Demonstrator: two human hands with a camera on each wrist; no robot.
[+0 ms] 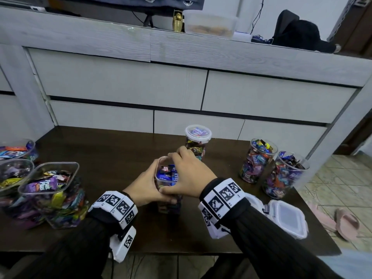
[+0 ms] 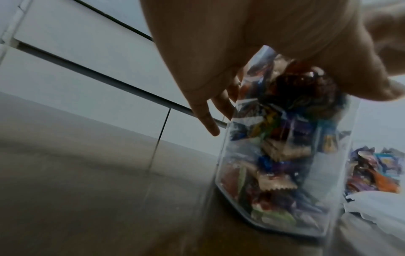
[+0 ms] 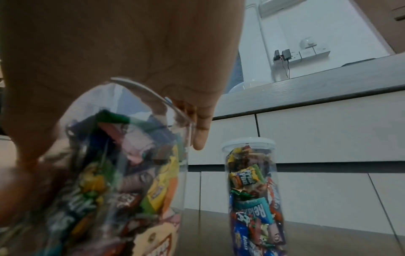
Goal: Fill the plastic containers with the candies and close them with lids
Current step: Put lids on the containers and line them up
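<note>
Plastic container (image 1: 167, 184) sits mid-table (image 1: 112, 150), full of wrapped candies (image 1: 168, 174), no lid on. Left hand (image 1: 145, 184) grips its wall, fingers wrapped round; right hand (image 1: 189, 174) grips the rim, fingers curled over the top. Judged: clear thin plastic, stiff but smooth and probably slippery, moderate weight when full; hold the wall low, press lid at its edges. Count: one lidded tall container (image 1: 198, 140) just behind, two unlidded full tall ones (image 1: 258, 160) (image 1: 283, 176) at right, three wide open tubs of candy at left (image 1: 50, 186), lids (image 1: 285, 218) stacked near right wrist, number unclear.
</note>
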